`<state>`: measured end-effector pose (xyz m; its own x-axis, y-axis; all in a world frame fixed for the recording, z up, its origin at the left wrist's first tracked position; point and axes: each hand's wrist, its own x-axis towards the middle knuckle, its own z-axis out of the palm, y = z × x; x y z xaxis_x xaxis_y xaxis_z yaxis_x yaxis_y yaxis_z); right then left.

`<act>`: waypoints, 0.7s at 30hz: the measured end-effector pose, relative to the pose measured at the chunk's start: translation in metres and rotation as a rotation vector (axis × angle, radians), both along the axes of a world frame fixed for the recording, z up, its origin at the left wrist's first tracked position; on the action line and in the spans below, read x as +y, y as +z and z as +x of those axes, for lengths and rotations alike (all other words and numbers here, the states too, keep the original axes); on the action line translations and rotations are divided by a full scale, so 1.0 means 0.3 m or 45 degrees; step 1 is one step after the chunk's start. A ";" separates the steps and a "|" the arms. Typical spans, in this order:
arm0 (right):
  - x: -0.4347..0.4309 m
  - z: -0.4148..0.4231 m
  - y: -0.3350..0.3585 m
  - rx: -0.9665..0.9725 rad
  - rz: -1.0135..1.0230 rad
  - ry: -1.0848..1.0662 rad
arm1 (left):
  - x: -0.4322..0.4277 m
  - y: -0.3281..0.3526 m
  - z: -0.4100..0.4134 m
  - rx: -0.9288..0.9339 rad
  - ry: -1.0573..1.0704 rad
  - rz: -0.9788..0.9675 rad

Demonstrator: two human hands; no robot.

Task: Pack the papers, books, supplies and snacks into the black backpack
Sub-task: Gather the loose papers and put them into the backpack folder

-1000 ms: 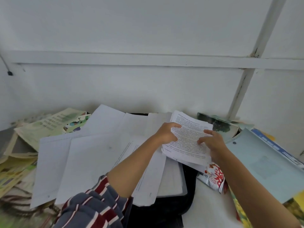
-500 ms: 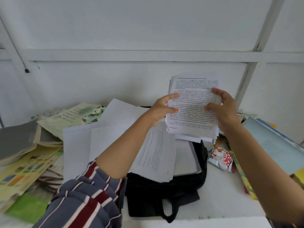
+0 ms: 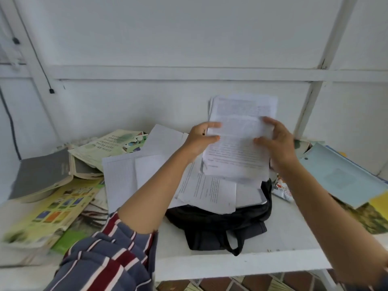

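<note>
I hold a stack of printed papers (image 3: 237, 143) upright above the black backpack (image 3: 218, 225), which lies on the white table. My left hand (image 3: 201, 137) pinches the stack's left edge and my right hand (image 3: 277, 143) grips its right edge. More loose white sheets (image 3: 130, 177) lie over the backpack's top and to its left. A red and white snack packet (image 3: 282, 189) sits right of the backpack, partly behind my right forearm.
Books and booklets (image 3: 48, 208) pile up at the left, with a grey book (image 3: 42, 175) among them. A light blue folder (image 3: 344, 177) rests on more books at the right. The white wall stands close behind; the table's front edge (image 3: 241, 267) is near me.
Both hands lifted the paper stack off the pile and raised it upright above the backpack. The view pulled back and down, showing more of the backpack and table edge.
</note>
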<state>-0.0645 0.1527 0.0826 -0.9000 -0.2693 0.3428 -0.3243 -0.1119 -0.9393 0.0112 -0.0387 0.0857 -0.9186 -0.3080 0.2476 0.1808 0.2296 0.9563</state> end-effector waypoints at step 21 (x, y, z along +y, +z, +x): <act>-0.176 0.124 -0.212 -0.770 0.344 0.044 | -0.054 -0.247 0.099 -0.761 0.094 -0.307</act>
<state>-0.0273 0.0999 0.0189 -0.9020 -0.3069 -0.3037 0.2684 0.1525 -0.9512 0.0410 -0.0550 0.0116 -0.8979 -0.3755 -0.2298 -0.3914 0.4419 0.8072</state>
